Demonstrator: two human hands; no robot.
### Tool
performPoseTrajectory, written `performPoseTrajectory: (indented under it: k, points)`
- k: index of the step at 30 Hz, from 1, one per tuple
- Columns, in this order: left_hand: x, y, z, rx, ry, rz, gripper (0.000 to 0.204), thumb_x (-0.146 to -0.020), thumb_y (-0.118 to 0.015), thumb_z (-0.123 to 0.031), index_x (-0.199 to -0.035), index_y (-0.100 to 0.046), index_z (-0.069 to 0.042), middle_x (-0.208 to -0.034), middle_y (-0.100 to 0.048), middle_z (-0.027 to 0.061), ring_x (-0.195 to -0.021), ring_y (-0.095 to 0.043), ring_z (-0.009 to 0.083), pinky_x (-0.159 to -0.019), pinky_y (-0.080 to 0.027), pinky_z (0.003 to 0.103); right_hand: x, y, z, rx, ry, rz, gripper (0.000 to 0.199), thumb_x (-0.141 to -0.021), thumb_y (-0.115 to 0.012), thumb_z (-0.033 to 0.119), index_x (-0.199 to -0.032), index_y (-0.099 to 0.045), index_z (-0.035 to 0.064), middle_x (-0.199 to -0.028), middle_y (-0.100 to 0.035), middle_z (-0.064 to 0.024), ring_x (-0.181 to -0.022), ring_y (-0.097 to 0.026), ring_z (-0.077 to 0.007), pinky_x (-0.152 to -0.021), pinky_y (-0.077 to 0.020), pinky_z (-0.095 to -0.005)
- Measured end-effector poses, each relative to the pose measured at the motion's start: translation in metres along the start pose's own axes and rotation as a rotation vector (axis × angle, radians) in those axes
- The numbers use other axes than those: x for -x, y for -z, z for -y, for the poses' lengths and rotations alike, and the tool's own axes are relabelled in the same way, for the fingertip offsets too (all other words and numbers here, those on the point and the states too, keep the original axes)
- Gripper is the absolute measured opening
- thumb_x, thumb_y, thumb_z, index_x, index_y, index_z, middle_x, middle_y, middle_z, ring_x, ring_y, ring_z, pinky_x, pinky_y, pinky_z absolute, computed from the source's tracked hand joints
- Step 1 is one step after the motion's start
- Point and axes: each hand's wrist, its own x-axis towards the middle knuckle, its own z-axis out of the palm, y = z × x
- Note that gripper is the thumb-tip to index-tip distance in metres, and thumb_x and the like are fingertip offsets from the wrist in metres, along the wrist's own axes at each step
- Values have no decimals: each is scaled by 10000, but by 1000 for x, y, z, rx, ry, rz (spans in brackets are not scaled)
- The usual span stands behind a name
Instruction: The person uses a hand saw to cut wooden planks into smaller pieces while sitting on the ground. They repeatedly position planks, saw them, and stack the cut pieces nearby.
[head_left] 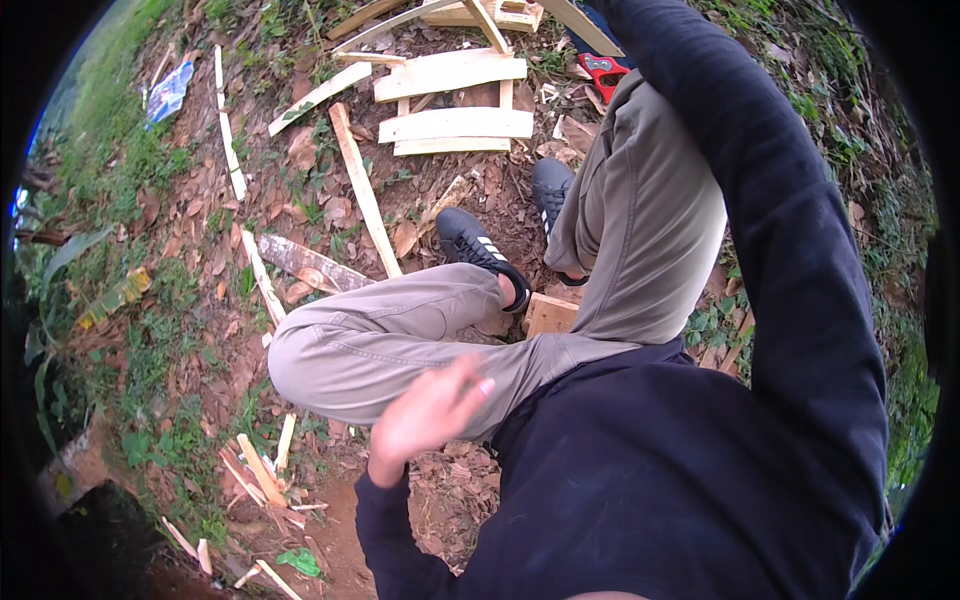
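Note:
My left hand (422, 412), slightly blurred, hovers by my left thigh. Its thumb stands apart from the fingers, and nothing shows in it. My right arm (770, 190) in a dark sleeve reaches over my right knee to the top edge, where the hand is out of sight. Near that sleeve, a red tool handle (605, 72) lies beside my knee, partly covered. A pale plank (582, 25) slants at the top edge next to the sleeve. Beyond my shoes, pale wooden slats (455, 125) lie crosswise over narrower strips on the ground.
I sit low on a small wooden block (550, 315). Long strips (365, 190) and a weathered board (312, 262) lie to the left among dry leaves. Split wood scraps (262, 470) are at the lower left. A crumpled clear plastic wrapper (170, 92) rests on the grass.

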Motion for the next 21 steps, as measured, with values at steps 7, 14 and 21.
performPoseTrajectory:
  k: [7,14,21]
  points:
    - [13,66,-20,553,-984,-1175,373,-993,-466,-237,-1289,-408,-18,-1318,-536,260,-1157,-628,346,-887,-575,433,18,5,-6,137,63,-31,461,-755,-780,455,-1000,-770,64,-949,-741,-186,-908,-715,-326,-790,-555,-417]
    - [-65,-5,34,-291,-68,-1176,663,-1017,-552,-415,-1479,-347,14,-1468,-443,277,-1367,-486,323,-1071,-457,455,15,4,18,116,152,-1,493,-769,-770,489,-1020,-762,64,-962,-737,-190,-912,-705,-344,-799,-552,-420]
    - [-34,21,2,1003,-1033,-797,337,-1065,-445,-269,-1324,-445,-54,-1249,-612,174,-1118,-655,303,-908,-558,425,18,-5,-14,95,222,-9,423,-840,-751,454,-1008,-744,66,-898,-742,-144,-883,-718,-300,-796,-551,-421]
